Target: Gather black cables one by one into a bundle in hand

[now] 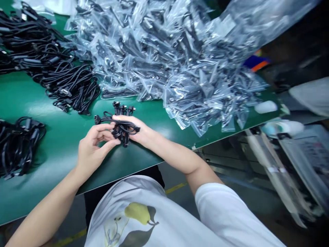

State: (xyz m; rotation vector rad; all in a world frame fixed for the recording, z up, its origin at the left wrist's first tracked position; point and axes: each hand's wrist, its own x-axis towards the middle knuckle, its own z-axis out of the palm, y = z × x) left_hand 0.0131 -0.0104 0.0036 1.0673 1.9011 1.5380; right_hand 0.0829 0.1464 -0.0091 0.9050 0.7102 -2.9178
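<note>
A bundle of black cables (125,127) with small connectors at its ends is held between both hands, just above the green table (144,154). My right hand (136,127) wraps around the bundle from the right; its fingers are mostly hidden behind the cables. From the left, my left hand (96,140) closes its thumb and fingertips on the bundle's near side. One connector sticks out to the left over my left fingers, and several more point away from me.
Loose black cables (51,65) are heaped at the back left, with another cable pile (19,147) at the left. Clear bags with cables (159,51) cover the back and right. A white computer mouse-like object (266,107) lies near the right edge.
</note>
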